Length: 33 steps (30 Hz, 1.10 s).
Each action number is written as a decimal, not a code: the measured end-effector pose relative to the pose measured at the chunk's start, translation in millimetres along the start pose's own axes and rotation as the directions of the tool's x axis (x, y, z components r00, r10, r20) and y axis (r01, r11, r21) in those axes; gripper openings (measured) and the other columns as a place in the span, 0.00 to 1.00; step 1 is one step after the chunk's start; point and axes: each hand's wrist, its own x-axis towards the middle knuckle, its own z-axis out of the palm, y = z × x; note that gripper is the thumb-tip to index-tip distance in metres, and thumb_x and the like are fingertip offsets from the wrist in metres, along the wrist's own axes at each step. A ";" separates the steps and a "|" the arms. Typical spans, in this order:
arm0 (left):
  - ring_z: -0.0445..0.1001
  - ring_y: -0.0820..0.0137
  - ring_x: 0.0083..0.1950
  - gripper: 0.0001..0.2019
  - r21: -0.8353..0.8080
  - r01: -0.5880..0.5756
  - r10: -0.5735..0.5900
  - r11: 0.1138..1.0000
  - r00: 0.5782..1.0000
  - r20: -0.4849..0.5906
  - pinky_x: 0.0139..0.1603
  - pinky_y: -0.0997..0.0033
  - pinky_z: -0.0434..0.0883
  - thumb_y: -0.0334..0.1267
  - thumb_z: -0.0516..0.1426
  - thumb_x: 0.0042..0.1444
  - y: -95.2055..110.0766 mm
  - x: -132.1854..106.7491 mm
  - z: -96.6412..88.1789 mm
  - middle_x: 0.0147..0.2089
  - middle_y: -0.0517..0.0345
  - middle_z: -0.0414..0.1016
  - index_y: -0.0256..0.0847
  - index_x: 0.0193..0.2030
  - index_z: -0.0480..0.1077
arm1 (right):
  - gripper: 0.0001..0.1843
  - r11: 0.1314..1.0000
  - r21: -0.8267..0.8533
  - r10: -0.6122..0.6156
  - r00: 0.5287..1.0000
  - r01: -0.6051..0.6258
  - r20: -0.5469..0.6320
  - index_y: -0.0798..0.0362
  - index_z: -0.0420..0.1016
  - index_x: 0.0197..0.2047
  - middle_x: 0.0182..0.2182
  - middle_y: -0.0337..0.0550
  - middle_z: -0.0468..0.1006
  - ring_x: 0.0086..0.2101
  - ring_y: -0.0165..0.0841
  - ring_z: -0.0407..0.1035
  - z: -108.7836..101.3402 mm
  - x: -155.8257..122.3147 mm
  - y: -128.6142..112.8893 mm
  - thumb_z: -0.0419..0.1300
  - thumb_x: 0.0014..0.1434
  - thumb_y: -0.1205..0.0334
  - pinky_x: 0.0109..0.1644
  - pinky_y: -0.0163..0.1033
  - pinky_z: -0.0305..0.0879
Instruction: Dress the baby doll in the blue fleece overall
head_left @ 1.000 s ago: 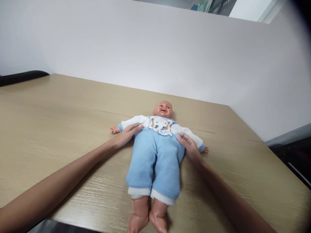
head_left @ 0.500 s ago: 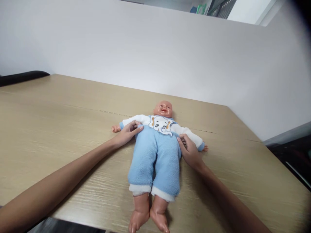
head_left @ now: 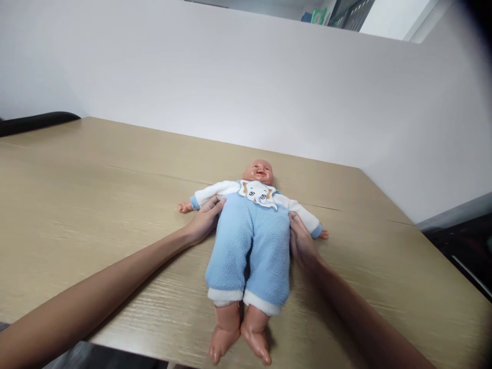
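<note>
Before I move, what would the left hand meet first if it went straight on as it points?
The left hand would meet the side of the doll first, just below the white sleeve; it seems to touch there, though the exact contact is partly hidden.

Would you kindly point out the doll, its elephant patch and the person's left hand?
Doll point(head_left: 254, 223), head view: on the blue clothing over its belly.
Elephant patch point(head_left: 257, 195), head view: on the white face, between the eyes.
Left hand point(head_left: 204, 222), head view: on its back.
</note>
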 end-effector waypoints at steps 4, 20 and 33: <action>0.66 0.69 0.41 0.18 -0.086 -0.001 0.004 0.996 0.999 0.034 0.45 0.69 0.66 0.54 0.65 0.62 2.7 4.8 -0.7 0.40 0.61 0.68 0.42 0.44 0.69 | 0.21 0.999 -0.052 -0.014 1.000 0.014 -0.006 0.43 0.70 0.49 0.41 0.43 0.80 0.44 0.44 0.76 -5.1 2.7 -1.1 0.54 0.67 0.36 0.49 0.49 0.75; 0.68 0.63 0.46 0.14 0.573 -0.203 0.238 0.794 0.971 0.014 0.53 0.62 0.66 0.49 0.51 0.73 19.9 -0.2 -13.5 0.43 0.56 0.69 0.41 0.44 0.67 | 0.09 0.580 -0.766 -0.420 0.908 0.278 0.012 0.47 0.69 0.39 0.37 0.47 0.76 0.40 0.46 0.69 -35.7 -11.9 -31.9 0.57 0.70 0.53 0.48 0.52 0.66; 0.68 0.54 0.62 0.15 0.700 -0.670 0.431 0.246 0.723 0.541 0.69 0.53 0.62 0.46 0.59 0.68 58.5 49.0 89.7 0.57 0.45 0.74 0.39 0.54 0.70 | 0.26 0.542 -0.772 -0.235 0.942 0.333 0.241 0.50 0.72 0.59 0.53 0.53 0.82 0.50 0.51 0.78 -116.5 13.6 -26.3 0.67 0.59 0.52 0.54 0.53 0.73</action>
